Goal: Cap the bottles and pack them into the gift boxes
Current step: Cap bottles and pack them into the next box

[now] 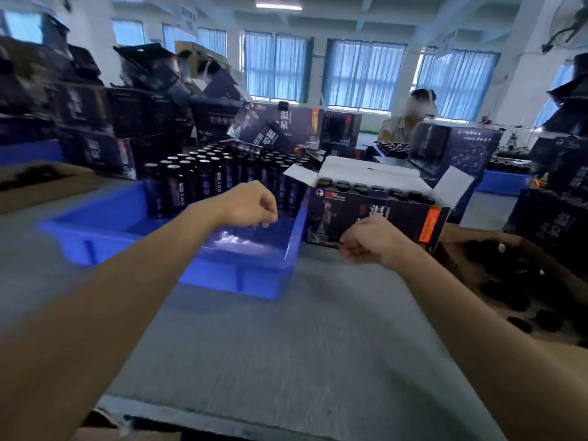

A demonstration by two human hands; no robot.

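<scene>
Several dark bottles (191,183) stand upright in the far part of a blue plastic tray (95,224). To its right an open dark gift box (375,214) with white flaps holds several capped bottles (359,187). My left hand (251,205) hovers over the tray's near right part, fingers loosely curled, nothing visibly held. In front of the gift box's lower left corner, my right hand (366,243) has curled fingers and looks empty; motion blur hides any small item. Loose black caps (509,297) lie in a cardboard box at right.
Stacks of dark gift boxes (95,122) rise at back left and behind the tray. Another person (410,119) sits at the back right by more boxes and bottles. A brown cardboard sheet (38,183) lies at left. Grey table surface (286,329) spreads in front.
</scene>
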